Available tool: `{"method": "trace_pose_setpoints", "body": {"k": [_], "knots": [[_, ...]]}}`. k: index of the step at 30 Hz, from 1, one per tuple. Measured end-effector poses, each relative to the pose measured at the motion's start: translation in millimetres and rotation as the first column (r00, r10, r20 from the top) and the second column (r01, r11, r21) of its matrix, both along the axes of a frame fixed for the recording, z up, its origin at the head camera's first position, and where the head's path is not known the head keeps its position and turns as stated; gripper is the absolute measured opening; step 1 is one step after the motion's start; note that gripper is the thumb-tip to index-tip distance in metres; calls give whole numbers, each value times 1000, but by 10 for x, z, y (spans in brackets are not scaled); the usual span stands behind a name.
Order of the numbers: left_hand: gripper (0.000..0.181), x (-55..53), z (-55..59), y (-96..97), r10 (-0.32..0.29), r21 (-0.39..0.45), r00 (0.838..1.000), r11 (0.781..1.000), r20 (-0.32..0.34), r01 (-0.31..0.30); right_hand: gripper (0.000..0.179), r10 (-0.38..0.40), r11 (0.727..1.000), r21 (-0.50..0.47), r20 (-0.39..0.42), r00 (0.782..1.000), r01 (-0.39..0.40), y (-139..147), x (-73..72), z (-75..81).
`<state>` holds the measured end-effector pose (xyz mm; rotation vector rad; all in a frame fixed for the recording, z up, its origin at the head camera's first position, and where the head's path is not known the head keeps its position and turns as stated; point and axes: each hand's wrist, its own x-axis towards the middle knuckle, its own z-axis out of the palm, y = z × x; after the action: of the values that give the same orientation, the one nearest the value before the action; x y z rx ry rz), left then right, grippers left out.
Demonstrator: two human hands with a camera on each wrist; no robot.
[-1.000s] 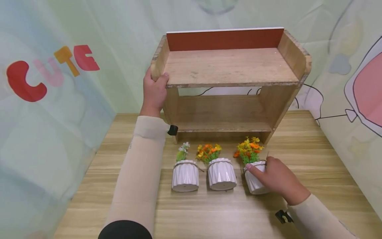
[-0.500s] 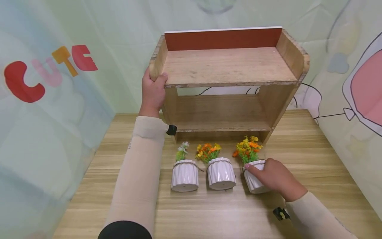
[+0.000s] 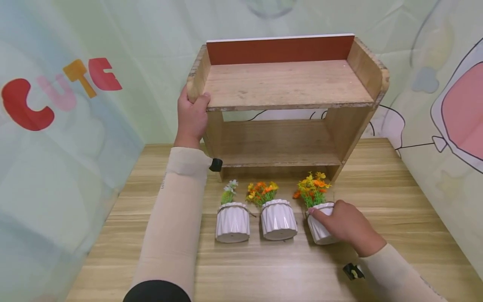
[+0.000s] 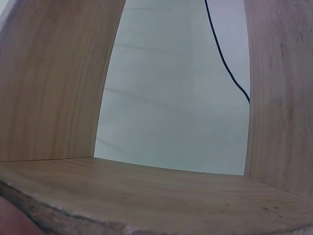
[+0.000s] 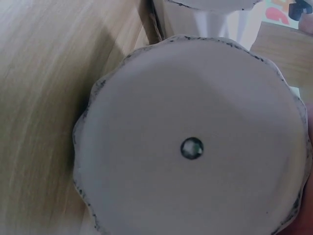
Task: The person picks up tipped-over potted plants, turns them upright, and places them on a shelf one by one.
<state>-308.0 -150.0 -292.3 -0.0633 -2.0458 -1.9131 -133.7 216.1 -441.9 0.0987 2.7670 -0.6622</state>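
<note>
A wooden two-tier shelf (image 3: 283, 84) stands on the table, and my left hand (image 3: 191, 119) grips its upper left side, thumb over the front edge. The left wrist view looks into the shelf's compartment, bounded by a wooden board (image 4: 146, 196). Three white fluted flowerpots lie in a row on their sides, bases facing me. My right hand (image 3: 351, 226) holds the right flowerpot (image 3: 318, 228), which has yellow and orange flowers (image 3: 312, 188). Beside it are the middle flowerpot (image 3: 278, 220) and the left flowerpot (image 3: 232, 222). The held pot's round underside (image 5: 146, 112) fills the right wrist view.
The light wood table (image 3: 264, 272) extends in front of the pots and to both sides. A printed fabric backdrop (image 3: 151, 54) encloses the back and sides, with CUTE lettering at left and a pink balloon (image 3: 464, 98) at right.
</note>
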Motion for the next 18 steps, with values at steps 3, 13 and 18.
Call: {"method": "trace_pose_setpoints", "body": {"k": [3, 13, 18], "knots": [[62, -3, -1, 2, 1, 5, 1000, 1000, 1, -1, 88, -3, 1000, 2, -8, 1000, 3, 0, 0, -13], [61, -4, -15, -7, -4, 2, 1000, 1000, -7, 4, 89, -4, 1000, 11, -21, 1000, 5, -1, 6, -37], [61, -19, -22, -15, -7, 12, 1000, 1000, -15, 7, 92, -6, 1000, 14, -20, 1000, 6, -6, 2, -31]]}}
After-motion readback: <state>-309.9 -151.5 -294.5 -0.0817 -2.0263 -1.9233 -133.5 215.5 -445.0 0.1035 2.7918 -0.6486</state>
